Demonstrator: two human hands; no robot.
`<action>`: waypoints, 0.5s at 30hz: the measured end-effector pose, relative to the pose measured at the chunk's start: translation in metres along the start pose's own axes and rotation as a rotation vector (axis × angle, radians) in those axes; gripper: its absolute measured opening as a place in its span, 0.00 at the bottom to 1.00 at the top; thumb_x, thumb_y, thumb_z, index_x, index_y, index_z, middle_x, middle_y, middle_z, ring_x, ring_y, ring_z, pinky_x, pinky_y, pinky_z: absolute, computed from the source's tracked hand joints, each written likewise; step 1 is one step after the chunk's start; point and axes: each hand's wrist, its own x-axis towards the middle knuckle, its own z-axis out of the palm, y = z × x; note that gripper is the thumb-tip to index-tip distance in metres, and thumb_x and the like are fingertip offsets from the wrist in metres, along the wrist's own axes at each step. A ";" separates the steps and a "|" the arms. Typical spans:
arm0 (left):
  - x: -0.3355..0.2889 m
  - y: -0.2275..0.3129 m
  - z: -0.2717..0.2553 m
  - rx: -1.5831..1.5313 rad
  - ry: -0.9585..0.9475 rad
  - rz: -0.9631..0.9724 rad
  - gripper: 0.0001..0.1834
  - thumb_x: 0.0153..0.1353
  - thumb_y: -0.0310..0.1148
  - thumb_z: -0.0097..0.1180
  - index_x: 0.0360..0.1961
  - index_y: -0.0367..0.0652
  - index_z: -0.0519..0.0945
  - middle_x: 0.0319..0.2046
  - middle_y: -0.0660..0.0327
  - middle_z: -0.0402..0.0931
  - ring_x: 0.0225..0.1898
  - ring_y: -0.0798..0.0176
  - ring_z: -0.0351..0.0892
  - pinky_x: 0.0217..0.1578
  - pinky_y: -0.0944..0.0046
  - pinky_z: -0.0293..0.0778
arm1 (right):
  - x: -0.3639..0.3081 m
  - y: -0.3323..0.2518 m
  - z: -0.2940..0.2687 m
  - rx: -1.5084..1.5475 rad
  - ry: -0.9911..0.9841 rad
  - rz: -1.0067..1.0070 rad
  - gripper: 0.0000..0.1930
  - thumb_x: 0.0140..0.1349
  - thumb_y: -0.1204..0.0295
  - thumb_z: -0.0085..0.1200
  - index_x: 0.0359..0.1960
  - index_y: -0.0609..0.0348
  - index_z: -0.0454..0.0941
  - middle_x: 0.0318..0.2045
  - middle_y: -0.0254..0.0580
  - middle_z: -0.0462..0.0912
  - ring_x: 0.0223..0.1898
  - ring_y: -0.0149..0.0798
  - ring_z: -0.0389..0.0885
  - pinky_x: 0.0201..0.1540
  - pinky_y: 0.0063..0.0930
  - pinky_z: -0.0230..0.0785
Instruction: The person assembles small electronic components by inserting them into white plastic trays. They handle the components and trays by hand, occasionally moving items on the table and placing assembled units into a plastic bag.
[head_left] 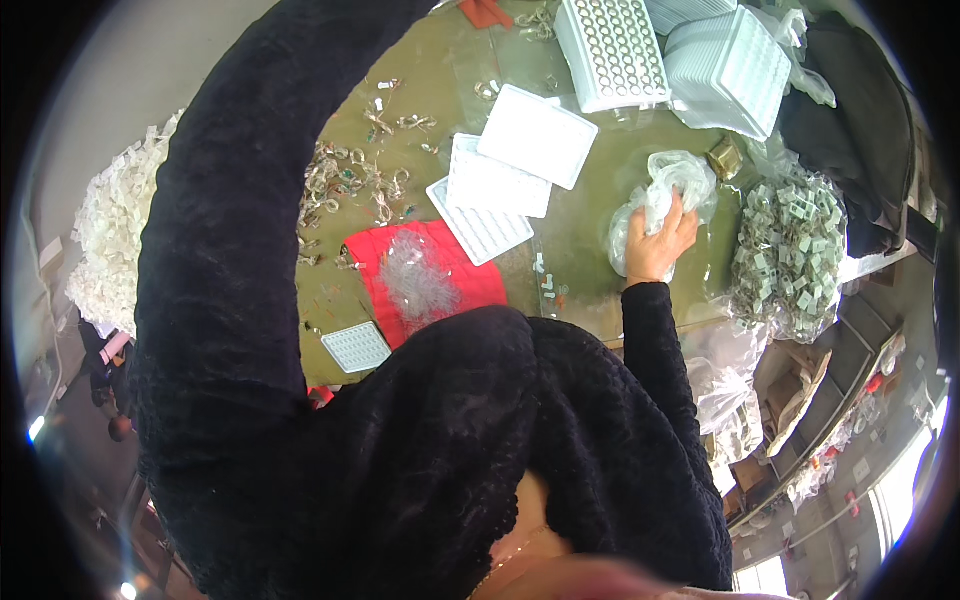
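Note:
My right hand is closed on a crumpled clear plastic bag on the right side of the table. The fingers press into the bag, and part of it spreads out beside the wrist. Just beyond the bag stands a small gold-brown block. My left arm, in a black sleeve, reaches up past the top edge, and its hand is out of view. Overlapping white plastic trays lie in the middle. A red cloth near my body bears a heap of thin clear pieces.
Tall stacks of white trays stand at the back right. A large bag of small pale-green pieces sits at the right edge. Ring-shaped bundles are scattered at left, with a small white tray nearer me. White pieces are heaped far left.

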 end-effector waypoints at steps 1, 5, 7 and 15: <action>0.000 -0.002 -0.005 -0.034 0.003 -0.006 0.17 0.56 0.38 0.57 0.47 0.46 0.75 0.45 0.55 0.74 0.36 0.51 0.82 0.34 0.48 0.77 | 0.000 0.000 0.000 -0.004 -0.007 0.001 0.35 0.49 0.64 0.64 0.62 0.55 0.71 0.53 0.61 0.70 0.59 0.64 0.64 0.62 0.57 0.54; -0.007 -0.017 -0.017 -0.090 0.260 0.206 0.18 0.57 0.34 0.56 0.50 0.49 0.75 0.45 0.56 0.72 0.34 0.51 0.81 0.31 0.52 0.78 | 0.000 0.002 0.001 0.000 0.007 -0.020 0.34 0.49 0.64 0.64 0.61 0.55 0.71 0.54 0.61 0.70 0.59 0.64 0.64 0.62 0.57 0.54; -0.012 -0.028 -0.020 -0.252 0.264 0.311 0.18 0.58 0.32 0.56 0.50 0.49 0.75 0.44 0.57 0.73 0.33 0.49 0.81 0.30 0.54 0.78 | -0.001 0.002 0.001 -0.009 -0.012 -0.004 0.34 0.49 0.64 0.64 0.61 0.55 0.71 0.55 0.61 0.70 0.59 0.63 0.65 0.62 0.56 0.55; -0.139 -0.071 -0.063 -0.496 -0.280 0.162 0.12 0.61 0.32 0.56 0.46 0.45 0.77 0.41 0.54 0.75 0.37 0.46 0.80 0.35 0.52 0.76 | -0.002 0.006 0.004 -0.051 0.021 -0.032 0.31 0.52 0.64 0.61 0.60 0.54 0.72 0.54 0.61 0.71 0.56 0.62 0.68 0.60 0.54 0.59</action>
